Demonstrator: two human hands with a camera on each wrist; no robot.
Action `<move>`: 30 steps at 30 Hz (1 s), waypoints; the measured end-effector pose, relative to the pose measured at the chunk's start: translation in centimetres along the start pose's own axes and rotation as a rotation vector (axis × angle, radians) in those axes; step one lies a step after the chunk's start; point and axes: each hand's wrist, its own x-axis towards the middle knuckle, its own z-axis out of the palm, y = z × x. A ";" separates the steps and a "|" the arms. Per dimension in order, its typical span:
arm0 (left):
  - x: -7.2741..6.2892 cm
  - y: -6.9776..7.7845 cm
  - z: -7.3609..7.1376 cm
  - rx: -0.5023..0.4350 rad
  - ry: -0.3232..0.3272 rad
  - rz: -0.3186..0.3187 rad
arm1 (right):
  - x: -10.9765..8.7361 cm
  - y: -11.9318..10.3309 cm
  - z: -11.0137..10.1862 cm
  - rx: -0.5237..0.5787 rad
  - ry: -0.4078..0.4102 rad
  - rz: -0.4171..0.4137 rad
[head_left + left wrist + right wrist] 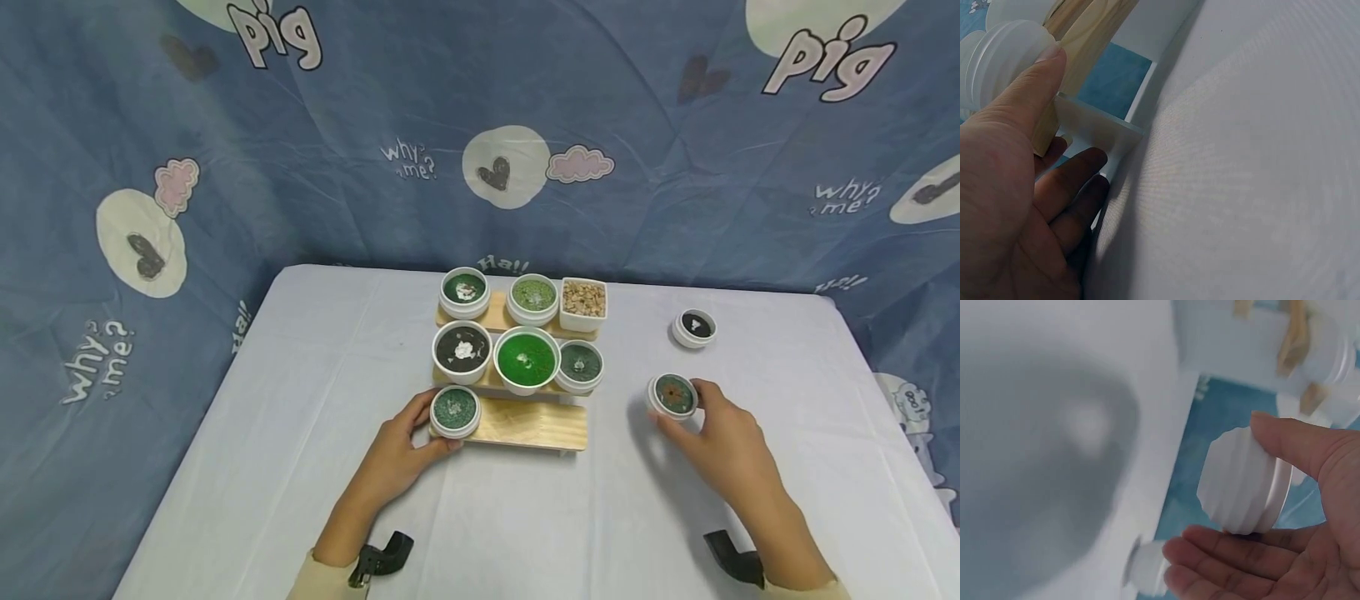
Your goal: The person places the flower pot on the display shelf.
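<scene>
My left hand [401,450] is curled round a small white jar with speckled green contents [455,411] at the left end of the lowest wooden shelf [532,423]. In the left wrist view the thumb lies against the white jar [1013,59], while the other fingers hang beside the shelf's clear support [1097,122]. Above the table at right, my right hand [731,442] pinches another white jar [674,395], green on top with a brown star-like mark. The right wrist view shows this jar's ridged side [1241,481] between thumb and fingers.
On the upper shelves stand several white pots, among them a bright green one [527,360], a black one [462,350] and a square dish of tan bits [583,302]. A small black-topped jar [694,327] sits on the white table [300,375]. Blue printed cloth [360,100] hangs behind.
</scene>
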 end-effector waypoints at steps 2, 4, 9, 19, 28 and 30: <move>0.0 0.1 0.0 0.005 0.000 -0.009 | -0.5 -0.8 0.1 0.010 -0.001 -0.021; -0.1 0.1 -0.1 0.007 -0.001 -0.011 | -1.1 -1.6 0.2 0.025 0.001 -0.040; -0.1 0.1 -0.1 0.015 0.001 -0.013 | -2.1 -3.2 0.6 0.057 0.001 -0.083; -0.1 0.1 -0.1 0.019 -0.003 -0.009 | -3.2 -5.4 0.9 0.110 -0.002 -0.154; 0.0 0.4 -0.1 0.006 -0.004 -0.001 | -3.2 -7.1 1.8 0.184 -0.008 -0.222; 0.0 0.4 -0.1 0.006 -0.004 -0.005 | -3.3 -7.5 2.3 0.190 -0.014 -0.245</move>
